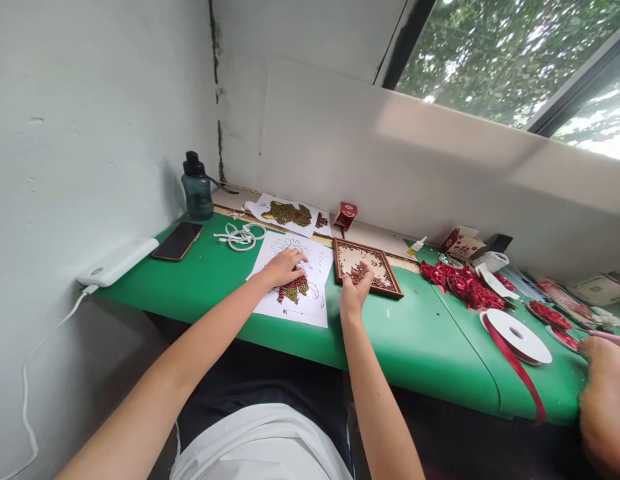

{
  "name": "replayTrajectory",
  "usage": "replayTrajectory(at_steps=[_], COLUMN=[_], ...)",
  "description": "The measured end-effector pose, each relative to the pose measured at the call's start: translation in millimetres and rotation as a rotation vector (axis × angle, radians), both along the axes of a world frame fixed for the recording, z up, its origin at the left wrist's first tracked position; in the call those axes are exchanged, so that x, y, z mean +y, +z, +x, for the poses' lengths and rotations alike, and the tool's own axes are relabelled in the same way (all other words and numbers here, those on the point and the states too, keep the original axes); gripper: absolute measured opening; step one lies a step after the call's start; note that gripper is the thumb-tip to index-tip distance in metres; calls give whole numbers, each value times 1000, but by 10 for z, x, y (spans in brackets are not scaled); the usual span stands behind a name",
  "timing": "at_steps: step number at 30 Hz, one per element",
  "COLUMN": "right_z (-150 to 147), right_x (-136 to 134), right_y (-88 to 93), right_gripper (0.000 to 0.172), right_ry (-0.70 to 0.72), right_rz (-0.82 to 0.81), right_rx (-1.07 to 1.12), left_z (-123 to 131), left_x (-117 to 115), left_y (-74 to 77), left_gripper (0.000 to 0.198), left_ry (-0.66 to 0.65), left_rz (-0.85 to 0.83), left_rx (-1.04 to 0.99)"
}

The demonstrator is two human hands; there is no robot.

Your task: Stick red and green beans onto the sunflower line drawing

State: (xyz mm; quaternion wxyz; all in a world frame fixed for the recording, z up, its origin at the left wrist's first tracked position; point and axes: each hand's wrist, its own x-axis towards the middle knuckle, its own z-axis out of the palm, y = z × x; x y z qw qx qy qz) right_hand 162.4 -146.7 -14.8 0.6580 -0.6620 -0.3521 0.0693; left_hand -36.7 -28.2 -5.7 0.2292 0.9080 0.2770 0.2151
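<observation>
A white sheet with a line drawing lies on the green table; part of the drawing is filled with green and red beads. My left hand rests flat on the sheet, fingers stretched over the drawing. Just right of the sheet, my right hand is held palm up with fingers curled around a few small beads, over the near edge of a brown framed tray of beads.
A dark water bottle, phone, power bank and white cable sit at the left. A finished bead picture lies behind. Red ribbon flowers, a ribbon spool and another person's hand are at the right.
</observation>
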Motion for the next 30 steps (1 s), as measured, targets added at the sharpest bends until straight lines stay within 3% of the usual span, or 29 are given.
replayTrajectory(at_steps=[18,23,27,30], right_z=[42,19,-66,-159], right_x=[68,59,28,6], right_y=[-113,-141,-89,-41], right_gripper=[43,29,34,41], right_ry=[140,226,301,468], right_rz=[-65,-125,-115,-183], right_rx=[1,-211,-515,-726], left_z=[-14,-4,12,18], left_x=[64,86,102,115], left_y=[-51,-71,-70,-48], left_gripper=[24,30,36,37], left_ry=[42,65,121,184], left_rz=[-4,9,29,63], left_rx=[-39,-76,-164,-278])
